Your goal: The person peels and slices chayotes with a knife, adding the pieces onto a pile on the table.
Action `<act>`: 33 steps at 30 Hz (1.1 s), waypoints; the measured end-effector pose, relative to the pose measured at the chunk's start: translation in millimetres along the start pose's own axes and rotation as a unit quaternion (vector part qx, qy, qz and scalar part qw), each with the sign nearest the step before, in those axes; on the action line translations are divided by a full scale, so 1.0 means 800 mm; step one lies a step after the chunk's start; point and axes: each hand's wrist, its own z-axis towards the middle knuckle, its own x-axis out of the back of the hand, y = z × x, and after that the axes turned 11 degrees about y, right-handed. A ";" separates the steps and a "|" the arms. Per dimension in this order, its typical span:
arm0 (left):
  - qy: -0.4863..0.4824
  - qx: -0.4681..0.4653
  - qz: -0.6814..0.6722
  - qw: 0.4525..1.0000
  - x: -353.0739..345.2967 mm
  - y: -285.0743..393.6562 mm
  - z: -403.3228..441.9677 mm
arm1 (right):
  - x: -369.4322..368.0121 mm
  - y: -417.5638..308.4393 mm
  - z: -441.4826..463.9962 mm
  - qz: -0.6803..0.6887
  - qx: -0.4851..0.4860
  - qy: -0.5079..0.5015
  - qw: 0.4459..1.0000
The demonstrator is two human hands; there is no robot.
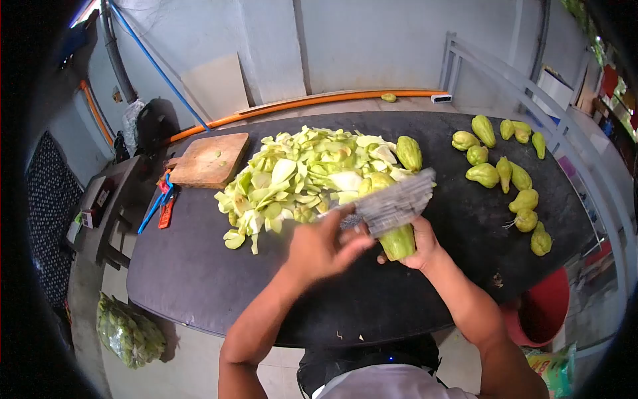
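Observation:
My left hand [322,246] is closed round the handle of a broad-bladed knife [402,203], blurred by motion. Its grey blade reaches across to the right, over the green chayote [399,244] in my right hand [425,247]. My right fingers wrap the chayote from the side, and the blade hides its upper part. Just beyond both hands lies a large heap of pale green slices and peelings [286,179]. A whole chayote [409,153] rests at the heap's right edge.
Several whole chayotes [482,175] lie on the right of the dark table [219,282]. A wooden cutting board [210,159] and an orange-handled tool [167,213] are at left. A red bucket [543,309] stands below the right edge, a bagged bundle [129,332] on the floor at left.

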 end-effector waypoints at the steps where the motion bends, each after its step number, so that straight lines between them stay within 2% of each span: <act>1: -0.029 -0.025 0.038 0.999 0.001 0.012 -0.003 | 0.005 -0.005 -0.001 0.046 -0.023 -0.041 0.998; 2: -0.014 -0.074 0.041 0.996 -0.004 0.015 -0.004 | 0.034 0.009 0.009 -0.110 0.092 -0.016 0.990; 3: 0.001 -0.122 0.044 0.992 -0.008 0.017 -0.007 | 0.042 0.015 0.010 -0.100 0.094 -0.026 0.990; 6: -0.007 -0.147 0.038 0.988 -0.010 0.025 -0.007 | 0.051 0.023 0.002 -0.102 0.108 -0.061 0.987; 8: -0.002 -0.165 0.042 0.985 -0.013 0.029 -0.009 | 0.068 0.024 0.003 0.069 0.022 -0.146 0.987; 11: 0.009 -0.188 0.038 0.981 -0.016 0.029 -0.009 | 0.088 0.032 0.001 0.028 0.073 -0.145 0.986; 21: 0.030 -0.229 0.067 0.971 -0.018 0.020 -0.008 | 0.096 0.046 -0.002 0.053 0.092 -0.177 0.979; 25: 0.006 -0.208 0.077 0.975 -0.012 0.025 -0.007 | 0.087 0.046 0.004 0.049 0.099 -0.203 0.973; 28: 0.027 -0.186 0.063 0.980 -0.012 0.009 -0.006 | 0.052 0.033 -0.010 0.015 0.066 -0.077 0.995; 29: 0.054 -0.171 0.052 0.982 -0.015 -0.009 -0.004 | 0.020 0.017 -0.019 0.057 0.022 -0.102 0.993; 30: 0.046 -0.167 0.043 0.984 -0.011 -0.011 -0.005 | 0.005 0.018 -0.021 0.009 0.042 0.002 0.999; 33: -0.010 -0.111 0.093 0.989 -0.003 0.001 -0.005 | 0.012 0.015 -0.017 0.035 0.018 -0.029 0.999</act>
